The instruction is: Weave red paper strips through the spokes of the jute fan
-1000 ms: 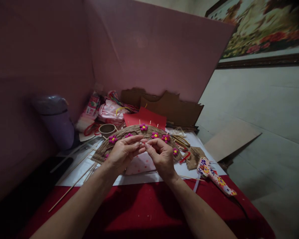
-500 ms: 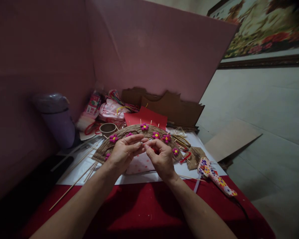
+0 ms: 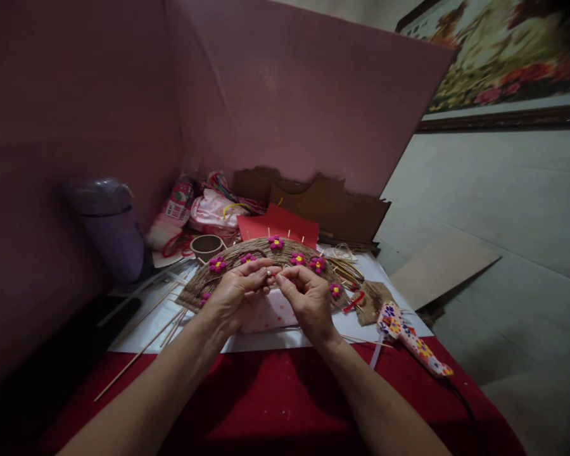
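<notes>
Between thumb and fingers my left hand (image 3: pixel 235 292) pinches a small whitish bead (image 3: pixel 268 273). My right hand (image 3: pixel 308 300) is closed in a pinch close beside it; what its fingertips hold is too small to make out. Both hands are over a fan-shaped panel (image 3: pixel 259 248) wound with brown cord, thin sticks poking out along its curved top. Several magenta flowers with yellow centres, such as one flower (image 3: pixel 275 242), sit on it. Below the fingers lies pale pink dotted cloth (image 3: pixel 268 311).
A flower-patterned glue gun (image 3: pixel 411 339) lies at the right edge of the red-covered table. Thin sticks (image 3: pixel 140 358), a tape roll (image 3: pixel 206 246) and a purple container (image 3: pixel 111 234) are on the left. Red paper (image 3: pixel 280 223) and torn cardboard (image 3: pixel 330 202) stand behind.
My left fingers have shifted slightly, and the bead shows a little further left between them. The right hand has hardly moved.
</notes>
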{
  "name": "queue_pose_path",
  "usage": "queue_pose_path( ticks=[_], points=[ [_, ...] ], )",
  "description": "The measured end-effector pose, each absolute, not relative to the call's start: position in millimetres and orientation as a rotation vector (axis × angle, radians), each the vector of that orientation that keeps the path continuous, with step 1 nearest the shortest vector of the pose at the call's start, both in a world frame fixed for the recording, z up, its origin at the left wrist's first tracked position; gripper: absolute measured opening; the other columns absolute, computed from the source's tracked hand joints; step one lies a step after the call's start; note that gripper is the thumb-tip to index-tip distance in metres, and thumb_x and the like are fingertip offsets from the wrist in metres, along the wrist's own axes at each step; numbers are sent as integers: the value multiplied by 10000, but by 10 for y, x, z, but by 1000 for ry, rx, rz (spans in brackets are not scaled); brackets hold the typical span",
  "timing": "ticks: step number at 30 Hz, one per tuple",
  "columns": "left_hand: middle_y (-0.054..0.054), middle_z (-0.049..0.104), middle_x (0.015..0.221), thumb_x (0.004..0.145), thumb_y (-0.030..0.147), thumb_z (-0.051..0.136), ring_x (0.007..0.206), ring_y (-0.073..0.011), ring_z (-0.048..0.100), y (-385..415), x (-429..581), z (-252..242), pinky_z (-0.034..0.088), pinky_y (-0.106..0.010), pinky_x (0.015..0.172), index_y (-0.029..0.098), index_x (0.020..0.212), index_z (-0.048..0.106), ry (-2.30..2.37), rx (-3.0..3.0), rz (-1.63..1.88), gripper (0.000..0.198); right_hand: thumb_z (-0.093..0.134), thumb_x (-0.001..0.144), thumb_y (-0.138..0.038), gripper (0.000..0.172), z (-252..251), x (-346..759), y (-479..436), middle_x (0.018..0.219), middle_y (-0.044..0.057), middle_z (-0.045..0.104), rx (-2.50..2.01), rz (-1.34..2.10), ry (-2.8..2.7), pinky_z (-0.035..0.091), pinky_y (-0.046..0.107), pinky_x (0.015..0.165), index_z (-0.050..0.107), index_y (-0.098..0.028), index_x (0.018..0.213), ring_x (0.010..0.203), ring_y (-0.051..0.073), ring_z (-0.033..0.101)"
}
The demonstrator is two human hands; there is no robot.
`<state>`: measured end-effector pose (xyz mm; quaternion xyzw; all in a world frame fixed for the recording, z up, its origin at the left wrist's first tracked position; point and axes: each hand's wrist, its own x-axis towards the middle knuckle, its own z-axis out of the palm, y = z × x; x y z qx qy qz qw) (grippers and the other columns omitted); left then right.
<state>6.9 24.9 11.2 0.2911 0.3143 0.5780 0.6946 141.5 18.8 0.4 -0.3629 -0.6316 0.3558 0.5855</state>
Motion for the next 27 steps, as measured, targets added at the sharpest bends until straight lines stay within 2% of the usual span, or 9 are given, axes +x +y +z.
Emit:
queue_pose_path(
  ticks=[4, 13, 16, 20, 27],
  points=[
    [-88, 712, 782, 742, 1, 598, 573, -96, 629, 269, 63, 84, 505, -168, 512, 84, 871, 669, 645, 635, 1267, 169, 617, 781, -257, 91, 7, 1410, 178, 761, 41, 713, -816, 852, -1467, 490, 236, 564, 622, -171, 751, 642, 145, 649],
    [-84, 697, 760, 749, -44, 552, 554, -89, 626, 241, 80, 119, 511, -160, 502, 75, 872, 636, 612, 586, 1251, 190, 606, 797, -252, 86, -10, 1419, 181, 775, 44, 718, -827, 808, -1495, 505, 249, 610, 627, -172, 777, 680, 155, 664],
    [-72, 681, 715, 748, -70, 526, 562, -91, 634, 230, 83, 142, 509, -144, 488, 72, 852, 626, 611, 550, 1255, 202, 601, 798, -257, 97, -6, 1418, 178, 710, 31, 692, -858, 757, -1502, 465, 229, 546, 625, -167, 769, 609, 137, 627],
    [-68, 665, 681, 753, -81, 504, 549, -91, 633, 225, 85, 156, 509, -137, 476, 73, 838, 616, 630, 526, 1263, 208, 601, 790, -273, 124, 0, 1417, 174, 613, 2, 634, -891, 710, -1504, 373, 203, 446, 614, -162, 737, 479, 95, 509],
    [-76, 662, 675, 747, -89, 503, 572, -102, 643, 222, 87, 158, 510, -141, 489, 67, 824, 618, 647, 526, 1265, 209, 604, 784, -273, 129, 6, 1420, 174, 572, -23, 583, -875, 718, -1503, 345, 196, 433, 603, -164, 715, 460, 82, 463]
  ],
)
